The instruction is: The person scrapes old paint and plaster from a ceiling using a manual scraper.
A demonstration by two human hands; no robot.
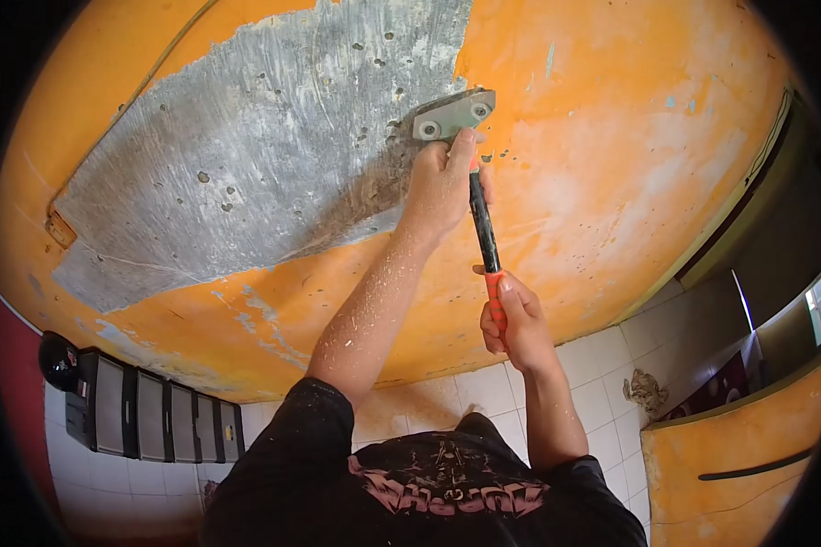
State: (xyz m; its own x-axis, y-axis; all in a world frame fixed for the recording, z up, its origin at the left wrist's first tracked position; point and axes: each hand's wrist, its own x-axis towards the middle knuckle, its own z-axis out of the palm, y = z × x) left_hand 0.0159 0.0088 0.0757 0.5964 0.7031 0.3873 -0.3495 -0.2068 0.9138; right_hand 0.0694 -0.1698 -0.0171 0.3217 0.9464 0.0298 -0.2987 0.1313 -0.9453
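Observation:
A long-handled scraper [486, 223] with a wide metal head lies against the orange wall [593, 182], at the right edge of a bare grey patch [274, 137]. My left hand [442, 187] is wrapped round the scraper just below its head, thumb up along the metal. Lower down, my right hand [517, 319] grips the red end of the handle. Pale flecks cover my left forearm. The scraper's blade edge is hard to make out against the wall.
A black-framed drawer unit [150, 415] with a black helmet [59, 362] stands at the lower left. A crumpled cloth [645, 392] lies on the white tiled floor [602, 360]. A cable [146, 82] runs down the wall to an orange box [61, 230].

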